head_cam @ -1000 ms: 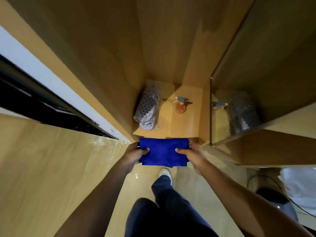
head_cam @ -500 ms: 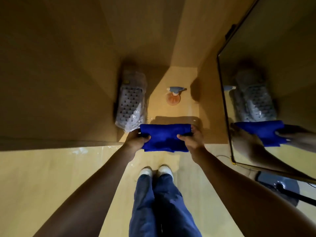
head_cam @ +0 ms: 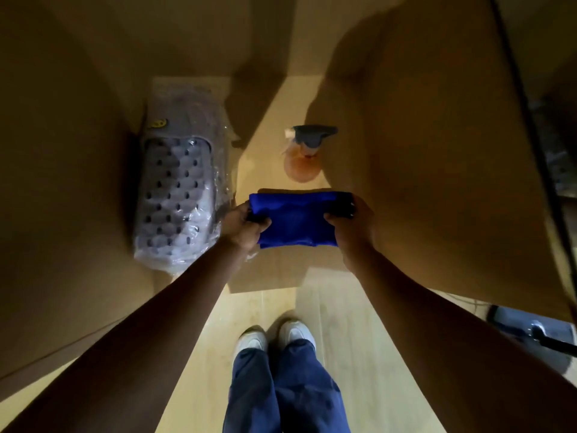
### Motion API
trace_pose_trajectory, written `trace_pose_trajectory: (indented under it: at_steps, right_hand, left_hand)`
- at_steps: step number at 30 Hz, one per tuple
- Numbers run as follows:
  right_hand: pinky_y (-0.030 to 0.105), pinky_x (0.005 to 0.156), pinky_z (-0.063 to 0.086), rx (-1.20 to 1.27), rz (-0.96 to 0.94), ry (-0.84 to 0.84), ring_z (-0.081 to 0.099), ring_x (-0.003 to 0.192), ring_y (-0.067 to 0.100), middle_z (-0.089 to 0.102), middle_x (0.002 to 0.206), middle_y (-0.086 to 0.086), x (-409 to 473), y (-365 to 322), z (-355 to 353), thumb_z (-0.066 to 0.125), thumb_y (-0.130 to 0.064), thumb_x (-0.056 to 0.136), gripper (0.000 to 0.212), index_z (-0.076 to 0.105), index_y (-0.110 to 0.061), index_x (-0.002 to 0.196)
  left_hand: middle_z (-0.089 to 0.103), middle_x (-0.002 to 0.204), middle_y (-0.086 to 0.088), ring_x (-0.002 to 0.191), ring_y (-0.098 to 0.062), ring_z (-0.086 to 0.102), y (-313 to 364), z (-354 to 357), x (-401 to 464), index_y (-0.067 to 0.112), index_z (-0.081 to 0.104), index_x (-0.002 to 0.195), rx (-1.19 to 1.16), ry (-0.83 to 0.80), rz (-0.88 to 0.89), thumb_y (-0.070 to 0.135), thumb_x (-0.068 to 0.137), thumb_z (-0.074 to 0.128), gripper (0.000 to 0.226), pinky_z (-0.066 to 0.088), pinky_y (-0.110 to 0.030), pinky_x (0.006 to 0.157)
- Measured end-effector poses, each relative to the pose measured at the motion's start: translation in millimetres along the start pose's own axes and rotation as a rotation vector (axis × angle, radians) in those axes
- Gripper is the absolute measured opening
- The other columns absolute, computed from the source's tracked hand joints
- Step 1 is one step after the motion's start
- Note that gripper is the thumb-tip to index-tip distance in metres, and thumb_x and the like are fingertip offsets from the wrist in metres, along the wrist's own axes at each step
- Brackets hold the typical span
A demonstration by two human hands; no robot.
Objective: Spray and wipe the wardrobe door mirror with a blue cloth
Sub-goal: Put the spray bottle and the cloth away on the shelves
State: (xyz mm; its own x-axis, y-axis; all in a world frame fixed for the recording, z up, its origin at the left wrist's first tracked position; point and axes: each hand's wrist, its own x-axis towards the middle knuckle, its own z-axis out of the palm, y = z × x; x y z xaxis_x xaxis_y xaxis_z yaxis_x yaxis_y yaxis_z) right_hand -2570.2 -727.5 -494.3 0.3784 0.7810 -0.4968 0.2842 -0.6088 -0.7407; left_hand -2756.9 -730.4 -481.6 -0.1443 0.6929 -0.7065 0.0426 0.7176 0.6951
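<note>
Above the wardrobe floor, we grip the folded blue cloth (head_cam: 295, 221) between our left hand (head_cam: 242, 225) and right hand (head_cam: 351, 225); freeing either for the spray bottle (head_cam: 304, 157) just beyond could unfold it.

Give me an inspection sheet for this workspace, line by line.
Surface: wooden wardrobe floor, dim and shadowed.
Job's things: folded blue cloth held over the floor; spray bottle standing upright beyond it; mirror edge at right.
Clutter: bagged grey slippers at left.
Hands: left hand and right hand each grip a cloth end.
Cables: thin cable on the room floor, right.
Surroundings: dark object at right, unclear.
</note>
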Motion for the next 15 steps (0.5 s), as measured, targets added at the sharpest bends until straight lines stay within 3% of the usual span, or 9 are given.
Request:
trace_pose_trajectory:
  at_steps: [3,5,7,10,12,15]
  right_hand:
    - [0.039,0.101,0.048,-0.053,-0.027,0.018,0.058,0.12,0.026,0.061,0.13,0.01,16.1,8.9,3.5,0.075,-0.007,0.08,0.056,0.054,-0.011,0.133]
    - [0.04,0.102,0.047,-0.124,-0.088,0.042,0.057,0.12,0.026,0.06,0.132,0.01,18.7,12.2,6.5,0.074,-0.013,0.083,0.057,0.053,-0.011,0.135]
    - [0.04,0.107,0.042,-0.177,-0.168,0.093,0.05,0.128,0.026,0.053,0.14,0.01,11.9,15.9,9.1,0.072,-0.017,0.086,0.062,0.046,-0.012,0.142]
    - [0.043,0.111,0.034,-0.464,-0.497,0.254,0.038,0.139,0.031,0.04,0.151,0.013,2.8,22.9,12.8,0.062,-0.019,0.093,0.062,0.036,-0.01,0.148]
    - [0.043,0.115,0.025,-0.654,-0.644,0.213,0.032,0.142,0.031,0.037,0.153,0.014,-0.6,24.7,16.8,0.052,-0.024,0.098,0.054,0.036,-0.008,0.148]
    - [0.043,0.119,0.018,-0.81,-0.696,0.095,0.025,0.146,0.028,0.034,0.155,0.014,-1.0,31.0,22.8,0.032,-0.035,0.102,0.056,0.033,-0.006,0.149]
  left_hand:
    - [0.059,0.081,-0.002,0.087,-0.024,0.056,-10.7,5.0,19.6,0.0,0.058,0.109,0.032,-0.029,0.072,-0.009,0.087,0.059,0.024,0.045,-0.019,0.067]
    - [0.063,0.085,-0.006,0.086,-0.025,0.058,-13.8,5.1,21.5,0.004,0.062,0.103,0.348,0.086,0.178,0.008,0.087,0.066,0.017,0.043,-0.022,0.066]
    - [0.061,0.104,-0.017,0.098,-0.033,0.058,-15.9,4.2,17.4,0.002,0.061,0.109,0.636,0.226,0.306,0.019,0.084,0.069,0.031,0.043,-0.031,0.08]
    - [0.044,0.135,-0.02,0.125,-0.035,0.042,-17.6,10.9,4.4,0.005,0.044,0.136,0.879,0.308,0.606,0.024,0.089,0.055,0.052,0.037,-0.042,0.104]
    - [0.033,0.152,-0.013,0.139,-0.028,0.03,-20.9,18.1,4.8,0.01,0.03,0.148,1.053,0.221,0.838,0.028,0.095,0.044,0.058,0.023,-0.043,0.115]
    - [0.019,0.16,-0.005,0.147,-0.019,0.016,-36.6,23.1,19.2,0.013,0.018,0.153,1.291,0.1,0.906,0.038,0.101,0.025,0.059,0.01,-0.04,0.119]
